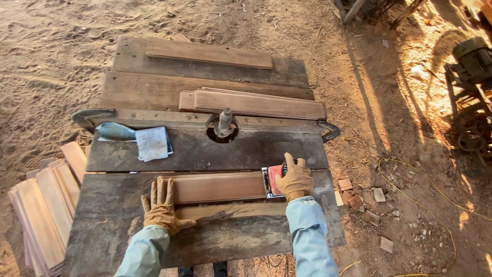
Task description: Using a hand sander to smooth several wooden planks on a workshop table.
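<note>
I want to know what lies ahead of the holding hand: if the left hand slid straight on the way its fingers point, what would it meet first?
The left hand points up the bench. It would likely first cross the plank being sanded, whose near-left corner its fingers already touch, then bare bench top, further on the folded sandpaper sheet.

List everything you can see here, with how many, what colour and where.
Workbench: one, dark weathered wood, centre.
Board: one, reddish brown, front of bench, under both hands.
Sander: one, red and grey, on the board's right end.
Planks: a few, brown, far side of bench.
Spindle: one, grey metal, upright in a round hole.
Sandpaper: one sheet, pale grey, left of the hole.
Slats: a stack, light wood, on the ground at left.
Offcuts: several, brown, on the ground at right.
Cable: one, yellow, on the ground at right.
Motor: one, dark, far right.
Left hand: tan glove, flat on the board.
Right hand: tan glove, gripping the sander.
</note>
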